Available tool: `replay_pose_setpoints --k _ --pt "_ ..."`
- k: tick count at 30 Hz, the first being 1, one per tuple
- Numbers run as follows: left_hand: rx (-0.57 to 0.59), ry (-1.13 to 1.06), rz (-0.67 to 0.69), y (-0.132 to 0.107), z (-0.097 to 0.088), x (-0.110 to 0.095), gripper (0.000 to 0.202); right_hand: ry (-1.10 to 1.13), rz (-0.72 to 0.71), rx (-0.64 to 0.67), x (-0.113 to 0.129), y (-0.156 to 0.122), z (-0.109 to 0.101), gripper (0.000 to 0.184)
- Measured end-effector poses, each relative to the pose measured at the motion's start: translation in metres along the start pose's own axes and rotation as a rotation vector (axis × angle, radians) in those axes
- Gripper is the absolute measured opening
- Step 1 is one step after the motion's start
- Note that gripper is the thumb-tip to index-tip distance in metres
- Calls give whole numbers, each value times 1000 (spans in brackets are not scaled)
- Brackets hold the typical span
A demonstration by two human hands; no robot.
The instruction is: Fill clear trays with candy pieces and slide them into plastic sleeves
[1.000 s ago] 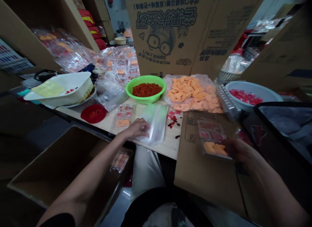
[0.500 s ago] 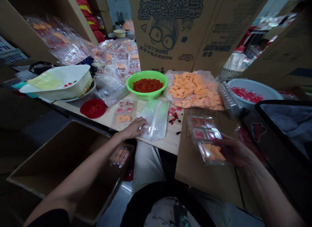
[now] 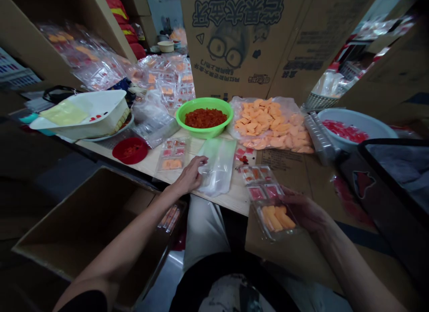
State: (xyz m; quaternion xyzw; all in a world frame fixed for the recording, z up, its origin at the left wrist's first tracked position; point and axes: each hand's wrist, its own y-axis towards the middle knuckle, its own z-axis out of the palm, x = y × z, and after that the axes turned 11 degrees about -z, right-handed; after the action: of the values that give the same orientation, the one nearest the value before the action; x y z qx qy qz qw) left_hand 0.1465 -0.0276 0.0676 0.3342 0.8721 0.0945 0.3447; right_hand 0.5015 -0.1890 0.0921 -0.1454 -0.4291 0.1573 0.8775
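Observation:
My left hand (image 3: 190,176) rests on a stack of clear plastic bags (image 3: 217,164) at the wooden table's front edge, with its fingers pinching the top bag's corner. My right hand (image 3: 303,210) grips a clear compartment tray (image 3: 268,200) filled with orange slices and red pieces, tilted above a flat cardboard sheet (image 3: 295,254). Another filled tray (image 3: 173,153) lies on the table just left of the bags.
A green bowl of red pieces (image 3: 204,117) and a bag of orange slices (image 3: 271,124) sit behind. A white basin (image 3: 355,128) stands right, a white tub (image 3: 83,115) and red lid (image 3: 130,150) left. An open cardboard box (image 3: 83,222) sits below left.
My right hand has carried the filled tray left and toward me, off the cardboard sheet's far part. My left hand stayed on the bags, its fingers now lifting a corner.

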Motion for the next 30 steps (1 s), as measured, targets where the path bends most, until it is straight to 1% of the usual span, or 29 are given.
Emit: replay_pose_setpoints --k 3,5,7,9,12,13,15,17,19,21,23,25,27,28,30 --pt "-89 -16 13 7 4 -2 24 23 8 15 -2 -1 7 42" --pt "-108 20 21 12 7 -4 15 31 13 24 -3 -3 14 43" --pt "-121 89 56 15 9 -7 16 27 11 48 -4 -6 21 40" --pt "-117 171 134 19 8 -10 23 18 3 87 -5 -8 28 36" --pt "-51 250 286 28 0 -13 36 27 -2 136 -7 -9 33 34" --pt "-42 261 326 32 -3 -15 37 33 -5 141 -8 -8 33 33" --pt "-85 276 352 41 -12 -19 31 48 -16 138 -9 -8 33 31" --pt "-162 285 308 49 -19 -27 20 63 -29 142 -7 -11 32 29" --pt "-231 285 220 56 -26 -41 15 80 -38 172 -4 -18 34 27" --pt "-290 262 152 67 -31 -60 13 92 -51 205 2 -28 36 26" --pt "-332 222 143 84 -34 -84 11 106 -71 210 10 -39 36 26" --pt "-343 162 174 109 -35 -109 9 122 -95 186 17 -49 32 27" --pt "-352 93 213 137 -30 -136 12 130 -120 145 22 -60 26 28" --pt "-364 64 234 148 -25 -149 12 132 -133 126 23 -66 22 29" --pt "-386 32 293 161 -7 -173 11 129 -155 95 22 -80 13 32"
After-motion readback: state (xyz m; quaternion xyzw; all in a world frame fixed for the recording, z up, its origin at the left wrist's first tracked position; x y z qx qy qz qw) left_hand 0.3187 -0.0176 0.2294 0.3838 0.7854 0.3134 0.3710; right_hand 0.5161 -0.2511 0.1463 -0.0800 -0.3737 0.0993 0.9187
